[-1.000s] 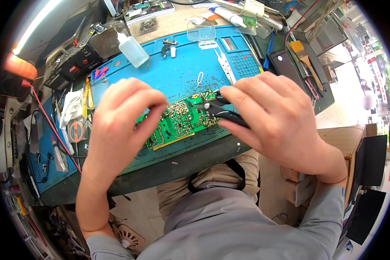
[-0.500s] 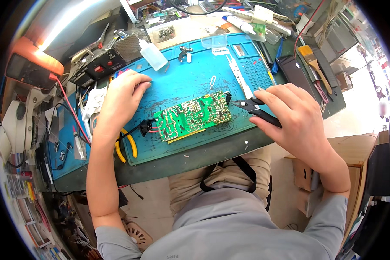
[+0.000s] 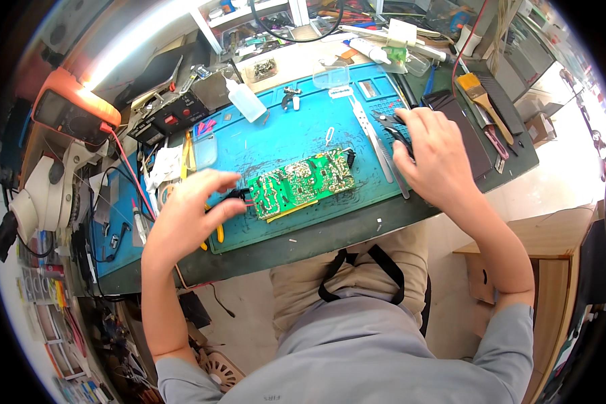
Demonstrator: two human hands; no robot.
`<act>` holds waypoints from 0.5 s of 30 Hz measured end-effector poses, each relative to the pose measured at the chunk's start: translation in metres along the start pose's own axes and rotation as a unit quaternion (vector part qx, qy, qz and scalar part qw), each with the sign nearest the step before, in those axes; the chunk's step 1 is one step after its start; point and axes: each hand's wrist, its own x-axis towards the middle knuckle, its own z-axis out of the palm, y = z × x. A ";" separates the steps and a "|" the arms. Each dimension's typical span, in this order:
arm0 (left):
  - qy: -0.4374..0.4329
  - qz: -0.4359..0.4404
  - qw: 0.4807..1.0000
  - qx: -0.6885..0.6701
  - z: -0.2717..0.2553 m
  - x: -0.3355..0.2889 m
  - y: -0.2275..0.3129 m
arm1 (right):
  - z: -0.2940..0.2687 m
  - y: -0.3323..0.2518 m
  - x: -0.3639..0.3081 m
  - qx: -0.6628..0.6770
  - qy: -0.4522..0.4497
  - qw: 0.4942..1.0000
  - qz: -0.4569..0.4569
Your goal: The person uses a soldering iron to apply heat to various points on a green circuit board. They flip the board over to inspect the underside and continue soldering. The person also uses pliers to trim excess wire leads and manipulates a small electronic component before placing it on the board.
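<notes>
A green circuit board (image 3: 301, 183) lies solder side up on the blue work mat (image 3: 283, 138), a yellow strip showing along its near edge. My left hand (image 3: 194, 210) is by the board's left end, thumb and fingers apart around a black plug-like part (image 3: 236, 194) with short red wires; I see no grip on it. Yellow-handled pliers (image 3: 220, 233) are mostly hidden beneath that hand. Farther right, my right hand (image 3: 434, 151) is closed around black-handled cutters (image 3: 392, 125), whose jaws point up and left above the mat's gridded corner. Steel tweezers (image 3: 372, 140) rest between board and cutters.
Behind the board are a white squeeze bottle (image 3: 246, 102), a small black clamp-like tool (image 3: 291, 98) and a metal clip (image 3: 329, 136). An orange multimeter (image 3: 74, 108) stands at left. A brush (image 3: 481, 94) and a dark flat device (image 3: 468, 141) lie at right.
My left hand has come down and nearer, from the mat's upper left to the board's left end. My right hand has drawn the cutters away from the board, up and right.
</notes>
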 end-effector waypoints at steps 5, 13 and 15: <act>0.005 0.019 1.000 -0.025 0.012 -0.010 -0.012 | 0.019 -0.008 0.007 -0.008 0.091 0.994 -0.060; -0.009 -0.007 0.999 -0.034 0.017 -0.011 -0.006 | 0.019 -0.032 0.002 0.168 0.003 0.984 -0.065; -0.005 -0.020 0.999 -0.045 0.020 -0.009 -0.005 | 0.026 -0.034 0.005 0.179 0.002 0.982 -0.068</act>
